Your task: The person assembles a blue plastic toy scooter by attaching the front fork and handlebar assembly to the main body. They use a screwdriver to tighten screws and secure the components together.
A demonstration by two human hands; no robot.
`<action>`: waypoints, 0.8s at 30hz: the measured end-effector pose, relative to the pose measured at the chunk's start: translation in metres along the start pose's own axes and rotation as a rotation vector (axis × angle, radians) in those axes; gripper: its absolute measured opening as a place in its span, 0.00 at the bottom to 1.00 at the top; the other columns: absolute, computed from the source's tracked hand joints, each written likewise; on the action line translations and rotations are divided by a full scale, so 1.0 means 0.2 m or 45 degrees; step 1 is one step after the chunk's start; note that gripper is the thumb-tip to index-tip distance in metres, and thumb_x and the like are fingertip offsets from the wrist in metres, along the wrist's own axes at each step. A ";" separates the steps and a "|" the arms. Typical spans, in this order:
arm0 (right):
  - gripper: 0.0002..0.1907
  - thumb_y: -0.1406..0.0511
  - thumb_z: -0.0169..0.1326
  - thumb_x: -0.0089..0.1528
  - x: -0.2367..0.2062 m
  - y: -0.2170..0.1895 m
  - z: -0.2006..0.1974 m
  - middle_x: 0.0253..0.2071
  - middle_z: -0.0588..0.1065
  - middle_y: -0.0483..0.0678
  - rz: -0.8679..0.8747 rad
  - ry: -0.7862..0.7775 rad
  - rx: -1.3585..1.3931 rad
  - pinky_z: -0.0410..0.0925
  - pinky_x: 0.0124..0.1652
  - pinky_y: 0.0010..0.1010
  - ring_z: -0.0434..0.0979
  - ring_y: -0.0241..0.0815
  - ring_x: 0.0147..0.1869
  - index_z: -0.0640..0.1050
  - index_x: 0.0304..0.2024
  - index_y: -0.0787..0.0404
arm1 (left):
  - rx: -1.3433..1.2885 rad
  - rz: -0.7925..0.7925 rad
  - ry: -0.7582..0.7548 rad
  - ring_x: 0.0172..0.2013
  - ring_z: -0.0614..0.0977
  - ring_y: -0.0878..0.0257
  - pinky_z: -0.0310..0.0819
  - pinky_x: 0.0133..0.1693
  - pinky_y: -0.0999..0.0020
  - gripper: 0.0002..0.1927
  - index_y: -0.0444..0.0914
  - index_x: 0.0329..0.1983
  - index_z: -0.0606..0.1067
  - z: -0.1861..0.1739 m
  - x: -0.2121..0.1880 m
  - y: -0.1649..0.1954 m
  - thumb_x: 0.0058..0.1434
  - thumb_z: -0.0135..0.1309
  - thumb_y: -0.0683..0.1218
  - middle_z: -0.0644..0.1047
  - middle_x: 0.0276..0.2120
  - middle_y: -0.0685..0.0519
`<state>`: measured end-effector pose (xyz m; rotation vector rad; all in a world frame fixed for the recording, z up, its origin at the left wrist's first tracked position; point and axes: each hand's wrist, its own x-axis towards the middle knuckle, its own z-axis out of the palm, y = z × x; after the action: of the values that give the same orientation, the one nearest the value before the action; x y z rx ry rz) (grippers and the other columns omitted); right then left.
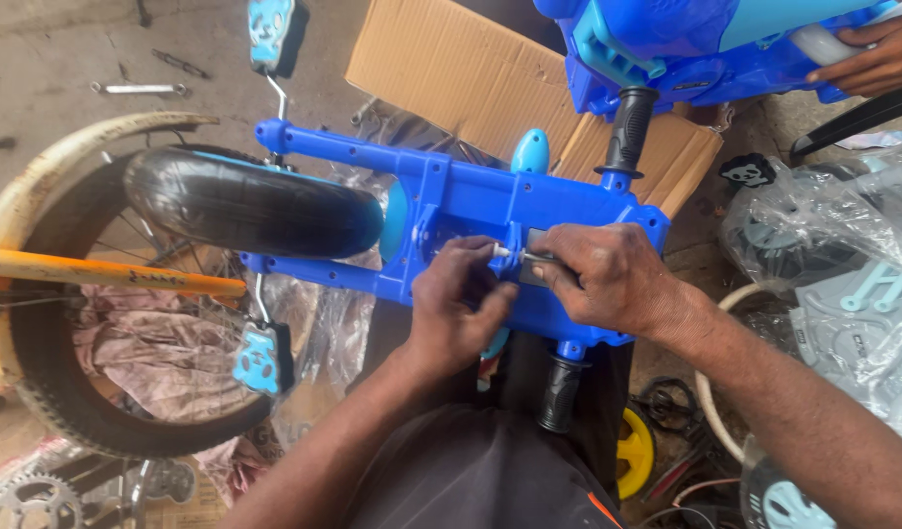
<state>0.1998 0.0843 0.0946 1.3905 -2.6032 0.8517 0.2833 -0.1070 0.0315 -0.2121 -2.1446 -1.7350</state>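
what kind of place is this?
Likely a cycle repair or assembly workshop: a blue plastic ride-on frame under both hands, an old bicycle wheel, a wrench on the concrete floor.

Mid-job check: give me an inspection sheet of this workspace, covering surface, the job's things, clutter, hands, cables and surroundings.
Surface: bare concrete floor, dusty, with flattened cardboard under the work.
Job's things: blue plastic tricycle frame across the lap, black front wheel fitted, black handle grips; small white bolt at the frame's middle.
Clutter: spanner, chain sprocket, yellow wheel, plastic-wrapped parts.
Hands: left hand pinches the bolt; right hand presses a tool against it.
Cables: dark loops by the yellow wheel, kind unclear.
Surroundings: yellow bicycle wheel at left; another person's hand on a second blue toy body.
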 end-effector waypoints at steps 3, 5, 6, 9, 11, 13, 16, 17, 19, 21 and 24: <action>0.10 0.70 0.62 0.56 0.01 0.00 -0.01 0.31 0.78 0.50 0.022 -0.014 -0.024 0.73 0.33 0.40 0.81 0.51 0.35 0.79 0.40 0.62 | 0.602 0.265 0.145 0.43 0.81 0.44 0.80 0.41 0.56 0.30 0.31 0.52 0.71 0.03 0.01 0.02 0.52 0.71 0.49 0.75 0.48 0.40; 0.10 0.70 0.62 0.57 0.00 0.00 -0.01 0.31 0.78 0.51 0.021 -0.038 -0.043 0.72 0.34 0.41 0.81 0.51 0.35 0.79 0.41 0.62 | 0.680 0.181 0.096 0.41 0.81 0.44 0.79 0.38 0.56 0.29 0.30 0.51 0.71 0.07 0.01 0.03 0.54 0.70 0.51 0.75 0.47 0.38; 0.11 0.70 0.62 0.56 -0.01 0.00 -0.02 0.32 0.78 0.51 0.016 -0.047 -0.030 0.72 0.34 0.42 0.81 0.52 0.35 0.79 0.43 0.62 | 0.720 0.138 0.068 0.40 0.81 0.45 0.79 0.36 0.56 0.29 0.30 0.50 0.71 0.08 0.01 0.03 0.55 0.70 0.51 0.75 0.46 0.37; 0.12 0.69 0.62 0.57 -0.02 0.01 -0.04 0.32 0.77 0.52 0.042 -0.099 -0.004 0.71 0.33 0.42 0.80 0.53 0.35 0.79 0.43 0.63 | 0.871 0.062 0.024 0.31 0.80 0.47 0.74 0.26 0.55 0.27 0.31 0.47 0.74 0.09 0.01 0.02 0.54 0.68 0.53 0.75 0.36 0.41; 0.12 0.68 0.63 0.58 -0.01 0.01 -0.06 0.31 0.77 0.52 0.033 -0.123 -0.014 0.71 0.32 0.42 0.80 0.53 0.34 0.79 0.43 0.63 | 0.906 0.029 0.011 0.31 0.80 0.48 0.73 0.27 0.55 0.20 0.34 0.42 0.74 0.10 0.02 0.01 0.56 0.66 0.51 0.74 0.34 0.44; 0.12 0.68 0.62 0.58 -0.01 -0.01 -0.08 0.31 0.77 0.52 0.012 -0.141 -0.032 0.72 0.32 0.41 0.80 0.52 0.33 0.79 0.44 0.63 | 0.891 0.042 0.020 0.30 0.79 0.49 0.73 0.28 0.55 0.16 0.35 0.39 0.73 0.11 0.03 0.01 0.57 0.64 0.49 0.73 0.32 0.46; 0.14 0.69 0.61 0.58 -0.02 -0.05 -0.09 0.32 0.77 0.51 0.117 -0.112 -0.093 0.71 0.33 0.41 0.79 0.51 0.33 0.81 0.47 0.62 | 0.807 0.138 0.066 0.31 0.79 0.50 0.74 0.29 0.56 0.14 0.35 0.38 0.72 0.12 0.04 -0.01 0.57 0.63 0.47 0.73 0.32 0.46; 0.12 0.69 0.61 0.57 -0.03 -0.07 -0.09 0.31 0.77 0.50 0.057 -0.074 -0.231 0.71 0.35 0.42 0.79 0.51 0.35 0.81 0.44 0.62 | 0.777 0.162 0.060 0.31 0.79 0.50 0.74 0.29 0.56 0.13 0.35 0.39 0.72 0.11 0.04 -0.02 0.58 0.62 0.46 0.73 0.33 0.46; 0.09 0.68 0.62 0.54 -0.04 -0.09 -0.07 0.31 0.76 0.48 -0.063 0.006 -0.502 0.71 0.38 0.44 0.79 0.50 0.38 0.80 0.37 0.61 | 0.757 0.159 0.027 0.30 0.79 0.51 0.74 0.29 0.56 0.14 0.35 0.40 0.72 0.11 0.04 -0.03 0.59 0.62 0.45 0.72 0.32 0.46; 0.06 0.68 0.63 0.54 -0.03 -0.09 -0.06 0.28 0.75 0.47 0.039 -0.022 -0.480 0.69 0.37 0.43 0.77 0.48 0.35 0.80 0.33 0.61 | 0.778 0.107 -0.027 0.29 0.79 0.50 0.72 0.27 0.55 0.14 0.35 0.38 0.71 0.10 0.04 -0.04 0.57 0.63 0.46 0.72 0.31 0.46; 0.04 0.68 0.62 0.55 -0.03 -0.08 -0.05 0.27 0.73 0.47 0.087 -0.024 -0.424 0.69 0.37 0.42 0.76 0.47 0.34 0.80 0.32 0.61 | 0.767 0.165 -0.114 0.27 0.78 0.48 0.71 0.27 0.53 0.15 0.36 0.37 0.71 0.07 0.07 -0.06 0.58 0.65 0.47 0.72 0.30 0.46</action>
<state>0.2151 0.0872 0.1087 1.2294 -2.6615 0.3856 0.2642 -0.0978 0.0236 -0.2566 -2.5388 -0.9636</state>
